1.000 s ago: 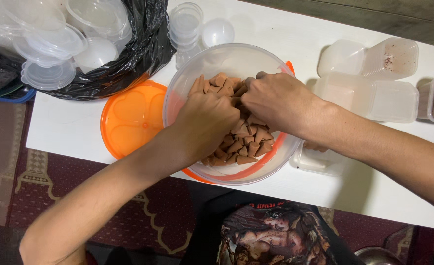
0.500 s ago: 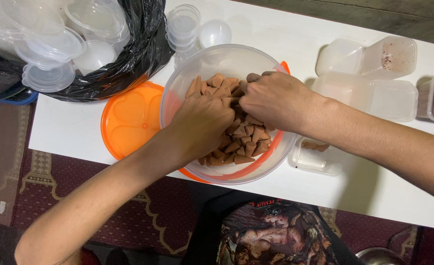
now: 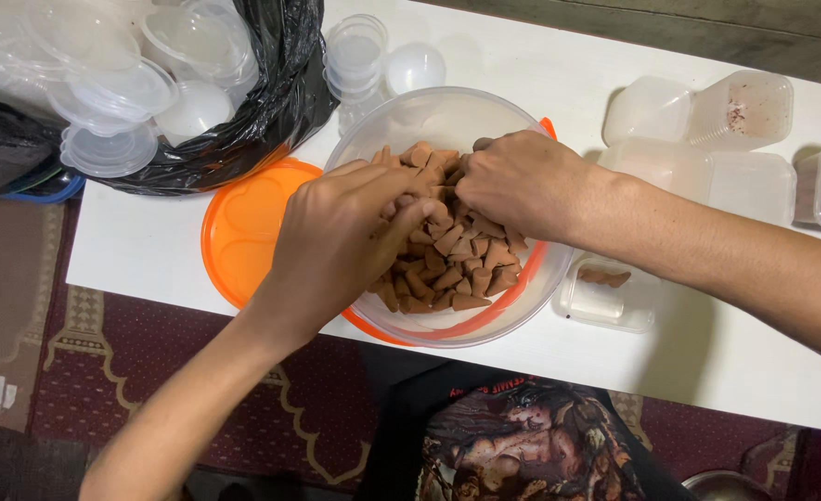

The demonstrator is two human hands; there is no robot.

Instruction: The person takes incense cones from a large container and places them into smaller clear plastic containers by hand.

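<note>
Our left hand [image 3: 336,237] had lifted, fingers curled together over cones [image 3: 447,264]; right hand [image 3: 517,181] gripped some; white table [image 3: 150,250], patterned rug [image 3: 67,371].

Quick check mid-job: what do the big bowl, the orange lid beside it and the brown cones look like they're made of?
Big bowl: clear, glossy plastic by the look; the cones and the table show through its wall. Orange lid: smooth, slightly shiny plastic, with moulded raised shapes. Brown cones: matte, dry and rigid-looking, perhaps pressed powder or baked dough; the view cannot settle which. Both hands, left hand and right hand, are in the pile.
</note>
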